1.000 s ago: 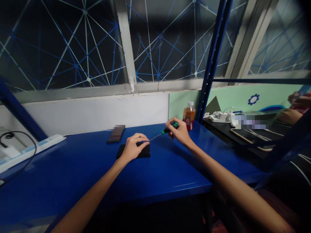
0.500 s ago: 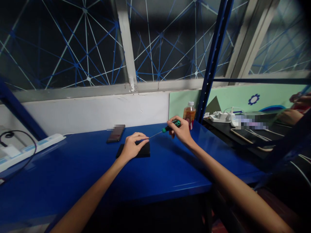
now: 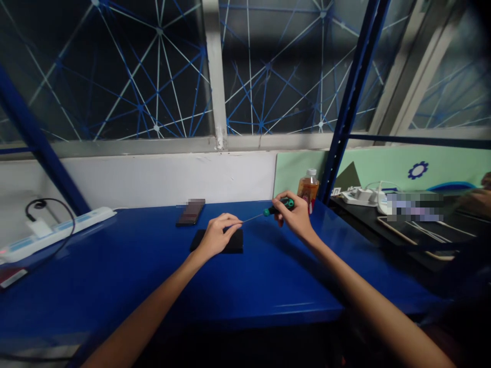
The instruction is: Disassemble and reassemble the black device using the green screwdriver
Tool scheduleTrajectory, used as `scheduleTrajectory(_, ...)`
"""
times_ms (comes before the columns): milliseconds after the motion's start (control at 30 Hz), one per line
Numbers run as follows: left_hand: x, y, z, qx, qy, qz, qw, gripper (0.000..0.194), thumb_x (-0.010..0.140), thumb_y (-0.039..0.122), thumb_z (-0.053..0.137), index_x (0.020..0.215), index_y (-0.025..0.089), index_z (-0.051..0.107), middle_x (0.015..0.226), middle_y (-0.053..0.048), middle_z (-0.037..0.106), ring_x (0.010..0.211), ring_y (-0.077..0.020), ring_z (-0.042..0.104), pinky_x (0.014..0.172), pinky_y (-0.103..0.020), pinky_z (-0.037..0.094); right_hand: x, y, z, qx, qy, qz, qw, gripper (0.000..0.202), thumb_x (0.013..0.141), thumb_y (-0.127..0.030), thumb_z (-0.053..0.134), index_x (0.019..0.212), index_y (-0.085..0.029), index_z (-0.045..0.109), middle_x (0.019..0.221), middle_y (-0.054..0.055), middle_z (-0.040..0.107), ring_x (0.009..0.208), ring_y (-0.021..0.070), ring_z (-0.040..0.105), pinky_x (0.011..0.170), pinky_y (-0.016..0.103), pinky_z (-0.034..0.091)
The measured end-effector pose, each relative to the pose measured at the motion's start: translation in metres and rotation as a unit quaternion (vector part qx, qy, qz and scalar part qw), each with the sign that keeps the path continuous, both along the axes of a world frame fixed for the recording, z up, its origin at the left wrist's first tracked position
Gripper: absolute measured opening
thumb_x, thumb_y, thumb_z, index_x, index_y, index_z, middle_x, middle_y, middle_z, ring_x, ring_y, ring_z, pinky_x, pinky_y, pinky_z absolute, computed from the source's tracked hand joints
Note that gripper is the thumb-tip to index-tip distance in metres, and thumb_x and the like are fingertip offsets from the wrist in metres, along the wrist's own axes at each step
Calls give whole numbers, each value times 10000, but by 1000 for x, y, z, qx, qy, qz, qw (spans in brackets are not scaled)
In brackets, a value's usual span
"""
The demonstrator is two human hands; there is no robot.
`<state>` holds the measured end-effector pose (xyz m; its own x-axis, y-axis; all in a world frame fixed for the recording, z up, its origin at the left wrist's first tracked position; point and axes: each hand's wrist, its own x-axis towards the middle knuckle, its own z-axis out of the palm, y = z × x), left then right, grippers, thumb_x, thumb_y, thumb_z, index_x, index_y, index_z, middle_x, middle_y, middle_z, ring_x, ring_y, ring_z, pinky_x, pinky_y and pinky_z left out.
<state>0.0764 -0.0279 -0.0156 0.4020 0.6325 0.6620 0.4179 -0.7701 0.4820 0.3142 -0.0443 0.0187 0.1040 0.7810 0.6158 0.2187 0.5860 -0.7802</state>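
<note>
My right hand (image 3: 293,212) is wrapped round the green and black handle of a screwdriver (image 3: 273,209). Its thin metal shaft slopes down to the left, to the fingertips of my left hand (image 3: 220,233). There my left thumb and fingers are pinched together at the shaft's tip; whether a small part is also between them is hidden. Under and behind that hand lies a flat black box-like object (image 3: 235,243), partly covered by it. My left hand looks just above this object.
On the blue table (image 3: 153,276), a dark phone (image 3: 191,212) lies behind the black object. A drink bottle (image 3: 308,188) stands behind my right hand. At left is a white power strip (image 3: 57,235) with a black cable. Past the blue rack post, another person's blurred hand (image 3: 479,201) shows.
The view has shifted, so everything sits a little further right and lower. My left thumb and fingers look closer together at the screwdriver's tip. The right-hand grip stays much the same.
</note>
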Motion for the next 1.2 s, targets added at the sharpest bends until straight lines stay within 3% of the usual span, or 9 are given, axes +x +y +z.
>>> scheduleTrajectory(233, 0, -1, -2, -9, 9, -7, 1000, 211, 928, 281, 539, 908, 208, 735, 930, -53, 705, 871, -187, 642, 826, -333, 493, -1, 1, -2, -5, 15, 8, 1000, 253, 818, -424, 645, 790, -188, 558, 434, -47, 542, 310, 109, 495, 326, 208, 382)
scheduleTrajectory(300, -1, -3, 2, -17, 36, -5, 999, 215, 905, 351, 580, 1024, 232, 714, 1023, -61, 681, 955, -208, 625, 879, -361, 476, 0, 2, -3, -6, 10, 1, 1000, 254, 816, -425, 647, 788, -188, 560, 431, -47, 542, 309, 109, 495, 326, 207, 383)
scheduleTrajectory(333, -3, -4, 4, -24, 60, 1, 998, 310, 869, 403, 625, 1138, 256, 669, 1110, -68, 651, 1028, -230, 599, 915, -389, 459, 0, 2, -3, -5, 7, -6, 1000, 253, 813, -423, 649, 784, -186, 563, 430, -46, 541, 309, 109, 496, 326, 206, 384)
scheduleTrajectory(400, -8, -5, 9, -40, 122, 20, 992, 708, 738, 523, 728, 1367, 321, 474, 1295, -84, 542, 1181, -295, 504, 975, -465, 408, 3, 5, -2, -2, 6, -31, 1000, 252, 807, -417, 652, 771, -182, 569, 424, -49, 530, 308, 110, 498, 324, 204, 384)
scheduleTrajectory(467, -15, -3, 14, -56, 183, 28, 981, 925, 628, 606, 769, 1425, 349, 377, 1365, -98, 476, 1232, -342, 443, 985, -511, 379, 9, 8, -2, 5, 13, -60, 998, 250, 798, -410, 656, 751, -181, 568, 414, -53, 516, 303, 112, 499, 319, 203, 380)
scheduleTrajectory(567, -28, 4, 16, -55, 248, 0, 967, 527, 686, 633, 708, 1108, 318, 688, 1243, -67, 554, 1158, -304, 500, 981, -462, 374, 19, 15, -1, 12, 22, -107, 994, 248, 785, -405, 657, 729, -183, 561, 408, -52, 515, 291, 120, 501, 304, 205, 370)
scheduleTrajectory(633, -35, 8, 16, -44, 273, 4, 961, 454, 711, 651, 673, 982, 293, 740, 1207, -64, 571, 1123, -294, 519, 974, -453, 366, 24, 19, -2, 11, 17, -137, 990, 244, 782, -404, 652, 718, -185, 564, 401, -51, 517, 289, 127, 510, 305, 206, 370)
scheduleTrajectory(867, -40, 7, 21, -114, 345, -2, 932, 611, 761, 715, 556, 1208, 307, 645, 1219, -82, 571, 1057, -286, 534, 856, -366, 409, 24, 17, -1, 18, -10, -164, 986, 230, 790, -403, 632, 724, -191, 571, 403, -51, 528, 298, 134, 525, 317, 208, 380)
scheduleTrajectory(1200, -35, -1, 27, -124, 383, 31, 915, 691, 770, 740, 505, 1297, 300, 574, 1178, -87, 563, 1021, -289, 527, 855, -367, 371, 22, 13, 2, 30, -25, -166, 985, 198, 802, -378, 619, 738, -197, 570, 412, -54, 535, 299, 124, 513, 340, 212, 401)
